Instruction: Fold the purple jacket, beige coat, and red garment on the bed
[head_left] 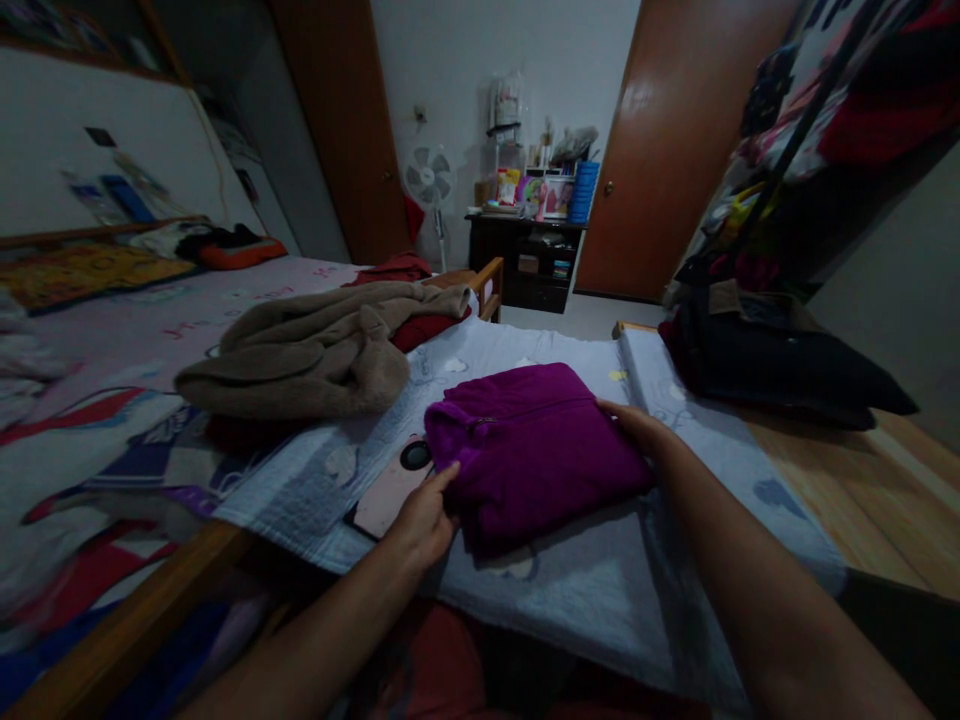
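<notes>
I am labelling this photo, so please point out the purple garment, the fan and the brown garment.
Purple garment (pixel 551 460): head view, middle of its folded body.
Fan (pixel 428 175): head view, centre of its blades.
Brown garment (pixel 262 380): head view, its lower left part.

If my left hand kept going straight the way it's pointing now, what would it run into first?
Your left hand would meet the folded purple garment first, near its collar; the fingertips look already against it, though exact contact is hard to judge.

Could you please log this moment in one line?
purple garment: folded, on sheet | left hand: at collar end | right hand: at opposite end
</notes>
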